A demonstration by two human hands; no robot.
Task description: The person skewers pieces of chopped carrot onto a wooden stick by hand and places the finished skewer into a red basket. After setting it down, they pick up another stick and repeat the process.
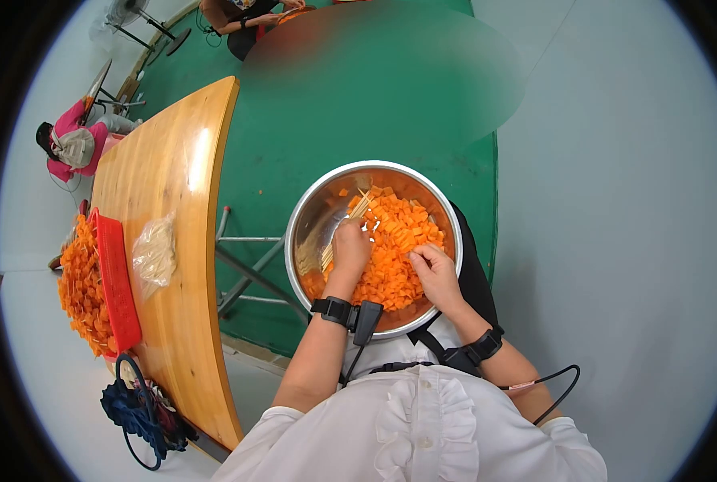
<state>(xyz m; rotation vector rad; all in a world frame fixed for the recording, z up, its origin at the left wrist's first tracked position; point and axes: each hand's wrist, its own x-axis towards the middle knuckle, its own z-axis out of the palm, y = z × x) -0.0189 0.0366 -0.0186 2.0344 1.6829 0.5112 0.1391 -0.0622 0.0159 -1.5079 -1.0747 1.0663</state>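
A wide steel bowl (297, 277) rests on my lap, heaped with small orange carrot pieces (396, 217). Thin wooden skewers (362, 204) lie slanted along the bowl's left side, above the carrot. My left hand (352, 245) is closed around the skewers, and their ends stick out on both sides of it. On the right of the bowl, my right hand (437, 275) pinches a carrot piece between thumb and forefinger; the fingertips partly hide it. Both wrists wear black straps.
On the left stands a wooden table (190, 281) with a red basket (118, 281) full of carrot pieces and a plastic bag (155, 253) of pale sticks. A dark blue bag (134, 410) is at its near end. Other people (77, 145) sit farther off, near a fan (126, 12).
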